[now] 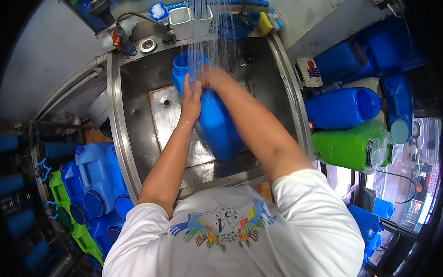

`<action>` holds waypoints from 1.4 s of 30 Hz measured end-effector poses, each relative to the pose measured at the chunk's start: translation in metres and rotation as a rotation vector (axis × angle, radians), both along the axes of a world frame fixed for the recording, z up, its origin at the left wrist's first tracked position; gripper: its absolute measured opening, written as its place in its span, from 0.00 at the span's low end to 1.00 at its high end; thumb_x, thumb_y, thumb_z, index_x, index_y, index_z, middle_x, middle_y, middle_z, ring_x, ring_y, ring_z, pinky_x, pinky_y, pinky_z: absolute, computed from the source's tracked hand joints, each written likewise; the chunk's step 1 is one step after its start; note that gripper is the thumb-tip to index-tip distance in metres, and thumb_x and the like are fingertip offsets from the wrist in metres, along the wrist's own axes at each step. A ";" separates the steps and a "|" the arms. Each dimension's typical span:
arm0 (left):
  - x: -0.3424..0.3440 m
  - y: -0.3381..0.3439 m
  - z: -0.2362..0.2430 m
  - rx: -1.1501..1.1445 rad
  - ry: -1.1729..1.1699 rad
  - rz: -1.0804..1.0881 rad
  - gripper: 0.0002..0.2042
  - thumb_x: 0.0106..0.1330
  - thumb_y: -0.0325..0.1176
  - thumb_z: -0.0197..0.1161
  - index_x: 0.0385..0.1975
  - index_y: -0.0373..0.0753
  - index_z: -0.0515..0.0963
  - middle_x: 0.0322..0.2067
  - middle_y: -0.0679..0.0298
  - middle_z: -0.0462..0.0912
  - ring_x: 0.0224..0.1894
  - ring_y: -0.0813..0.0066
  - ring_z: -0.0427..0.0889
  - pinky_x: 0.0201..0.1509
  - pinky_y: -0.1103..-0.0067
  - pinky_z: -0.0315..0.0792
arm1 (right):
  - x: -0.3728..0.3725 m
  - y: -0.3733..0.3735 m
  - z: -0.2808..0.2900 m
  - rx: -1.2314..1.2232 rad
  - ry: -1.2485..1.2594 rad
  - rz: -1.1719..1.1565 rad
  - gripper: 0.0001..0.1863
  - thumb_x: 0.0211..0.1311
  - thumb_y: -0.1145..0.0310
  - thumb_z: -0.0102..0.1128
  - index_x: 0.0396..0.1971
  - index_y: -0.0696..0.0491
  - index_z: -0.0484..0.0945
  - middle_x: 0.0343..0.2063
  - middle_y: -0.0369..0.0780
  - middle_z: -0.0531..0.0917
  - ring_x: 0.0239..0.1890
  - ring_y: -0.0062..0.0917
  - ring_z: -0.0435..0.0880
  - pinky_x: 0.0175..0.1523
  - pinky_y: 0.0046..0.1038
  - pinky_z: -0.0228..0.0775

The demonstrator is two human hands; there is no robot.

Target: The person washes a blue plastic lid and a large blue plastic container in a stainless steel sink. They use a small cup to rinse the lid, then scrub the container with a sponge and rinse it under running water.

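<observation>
A large blue jug (219,126) lies tilted inside the steel sink (135,106), its wide round mouth pointing to the far side. My left hand (191,101) grips it just below the neck on the left, thumb and fingers against the plastic. On the right side of the neck rests my right hand (211,78), smeared by motion and falling water, so its fingers do not show clearly. Streams of water (206,20) pour from above over the neck and my right hand. The jug's base reaches toward the sink's near side.
Two white bins (180,19), a blue scrub brush (158,12) and a yellow sponge (265,24) line the sink's back. A red-handled valve (116,39) sits at the back left. Blue and green jugs (91,175) crowd the left; more jugs (337,107) stand at right.
</observation>
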State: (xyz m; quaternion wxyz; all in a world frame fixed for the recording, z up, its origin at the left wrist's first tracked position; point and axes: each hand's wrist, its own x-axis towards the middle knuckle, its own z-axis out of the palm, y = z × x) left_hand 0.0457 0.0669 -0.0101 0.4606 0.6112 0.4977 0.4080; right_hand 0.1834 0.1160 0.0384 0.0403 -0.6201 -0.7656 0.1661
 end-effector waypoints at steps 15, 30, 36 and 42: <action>-0.012 0.028 0.029 -0.312 -0.601 -0.193 0.28 0.67 0.23 0.62 0.66 0.37 0.63 0.48 0.57 0.81 0.49 0.74 0.80 0.53 0.81 0.73 | -0.005 -0.061 0.051 0.395 0.412 -0.080 0.23 0.58 0.53 0.61 0.46 0.54 0.82 0.47 0.49 0.83 0.52 0.43 0.81 0.57 0.40 0.73; -0.011 0.032 0.028 -0.198 -0.374 0.003 0.20 0.73 0.37 0.55 0.61 0.36 0.71 0.55 0.55 0.78 0.58 0.64 0.76 0.61 0.74 0.68 | 0.001 -0.053 0.038 0.655 0.376 -0.099 0.16 0.58 0.59 0.61 0.43 0.50 0.85 0.44 0.46 0.85 0.47 0.41 0.84 0.53 0.39 0.76; -0.016 0.000 0.028 0.358 0.105 0.008 0.27 0.70 0.43 0.56 0.65 0.37 0.66 0.59 0.46 0.74 0.62 0.53 0.73 0.67 0.69 0.64 | -0.008 -0.040 0.034 0.438 0.391 -0.215 0.19 0.59 0.54 0.61 0.47 0.46 0.85 0.52 0.47 0.82 0.53 0.43 0.81 0.59 0.38 0.73; -0.013 0.000 0.029 0.045 0.069 0.112 0.28 0.68 0.44 0.58 0.66 0.38 0.66 0.59 0.45 0.74 0.63 0.51 0.72 0.67 0.69 0.64 | -0.006 -0.035 0.037 0.402 0.340 -0.186 0.18 0.57 0.57 0.60 0.43 0.52 0.85 0.43 0.46 0.85 0.46 0.42 0.83 0.54 0.40 0.75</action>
